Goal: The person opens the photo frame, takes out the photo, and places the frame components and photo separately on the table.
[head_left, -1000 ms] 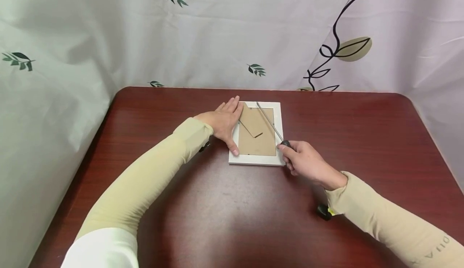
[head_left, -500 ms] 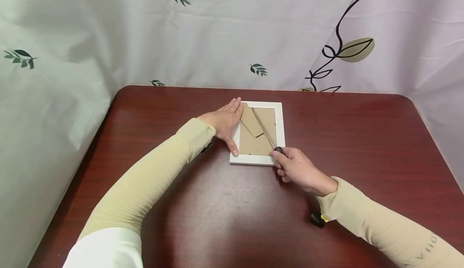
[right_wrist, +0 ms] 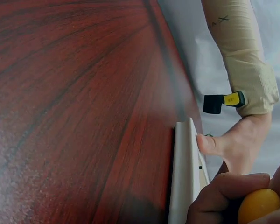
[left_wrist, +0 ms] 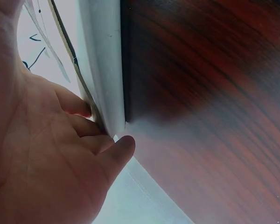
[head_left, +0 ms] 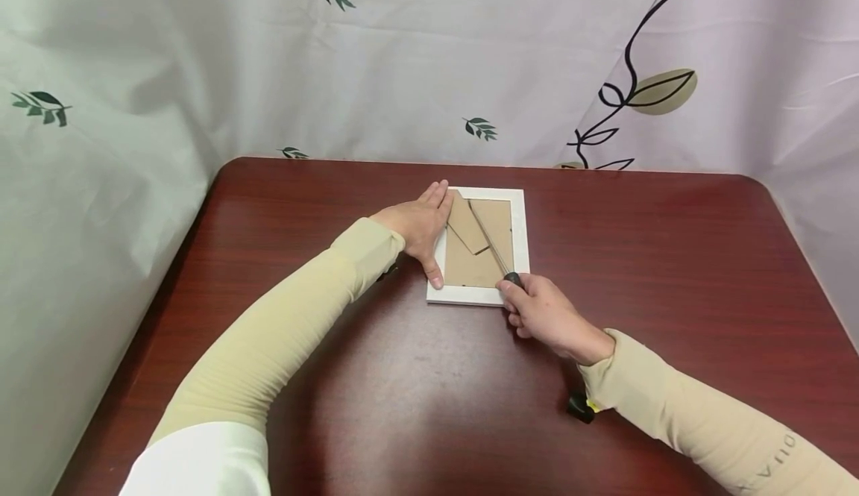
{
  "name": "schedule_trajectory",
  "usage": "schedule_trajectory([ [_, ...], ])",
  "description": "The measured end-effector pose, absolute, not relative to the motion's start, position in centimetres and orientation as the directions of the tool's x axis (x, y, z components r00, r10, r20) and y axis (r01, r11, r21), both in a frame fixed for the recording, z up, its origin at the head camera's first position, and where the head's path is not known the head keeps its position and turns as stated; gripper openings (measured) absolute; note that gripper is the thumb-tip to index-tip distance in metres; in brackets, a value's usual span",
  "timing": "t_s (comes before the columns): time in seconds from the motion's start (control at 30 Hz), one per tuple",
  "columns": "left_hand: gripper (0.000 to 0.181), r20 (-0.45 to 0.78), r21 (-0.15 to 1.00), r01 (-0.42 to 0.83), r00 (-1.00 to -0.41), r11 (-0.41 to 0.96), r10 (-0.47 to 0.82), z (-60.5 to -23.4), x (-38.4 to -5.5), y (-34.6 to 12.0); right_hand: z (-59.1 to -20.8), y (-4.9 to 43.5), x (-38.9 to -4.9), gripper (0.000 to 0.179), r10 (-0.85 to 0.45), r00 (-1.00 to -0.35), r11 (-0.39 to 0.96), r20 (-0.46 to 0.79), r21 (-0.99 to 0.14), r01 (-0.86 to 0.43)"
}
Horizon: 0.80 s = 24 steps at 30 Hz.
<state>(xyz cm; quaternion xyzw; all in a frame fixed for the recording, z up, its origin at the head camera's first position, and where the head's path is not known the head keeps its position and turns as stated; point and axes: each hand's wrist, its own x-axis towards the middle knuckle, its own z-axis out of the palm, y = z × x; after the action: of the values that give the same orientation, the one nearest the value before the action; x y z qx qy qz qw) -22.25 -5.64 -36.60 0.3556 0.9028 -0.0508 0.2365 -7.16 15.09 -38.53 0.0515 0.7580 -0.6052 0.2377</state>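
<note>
A white picture frame (head_left: 520,235) lies back side up on the table, its brown backing board (head_left: 499,268) facing up. A brown easel stand flap (head_left: 463,221) sits on the backing. My left hand (head_left: 417,229) rests along the frame's left border, fingers straight and thumb spread towards the near corner. My right hand (head_left: 546,313) grips a screwdriver (head_left: 493,246) at the near right corner. Its metal shaft slants across the backing, the tip right at the inner top edge of the border. In the right wrist view the handle's yellow end (right_wrist: 259,206) shows between the fingers.
The dark red wooden table (head_left: 644,257) has rounded far corners. Behind it hangs a white curtain (head_left: 403,63) with leaf prints. A black wrist device (head_left: 580,406) shows under the right sleeve (head_left: 658,384).
My right hand has moved left and slightly nearer, bringing the screwdriver tip from the far border down to the backing's top edge. My left hand has stayed on the frame.
</note>
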Motion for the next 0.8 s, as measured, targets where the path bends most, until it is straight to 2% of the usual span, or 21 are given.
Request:
schedule_trajectory([
  [0.57,0.163,-0.476,0.057,0.661,-0.641,0.749,0.602,-36.29,-22.2,-5.44,-38.75,14.74,-7.09,0.034,-0.203,-0.882,0.245,-0.426,-0.894,0.375],
  [0.8,0.163,-0.478,0.043,0.668,-0.64,0.743,0.602,-36.09,-22.04,-5.38,-38.77,14.52,-7.11,0.028,-0.182,-0.871,0.206,-0.457,-0.884,0.42],
])
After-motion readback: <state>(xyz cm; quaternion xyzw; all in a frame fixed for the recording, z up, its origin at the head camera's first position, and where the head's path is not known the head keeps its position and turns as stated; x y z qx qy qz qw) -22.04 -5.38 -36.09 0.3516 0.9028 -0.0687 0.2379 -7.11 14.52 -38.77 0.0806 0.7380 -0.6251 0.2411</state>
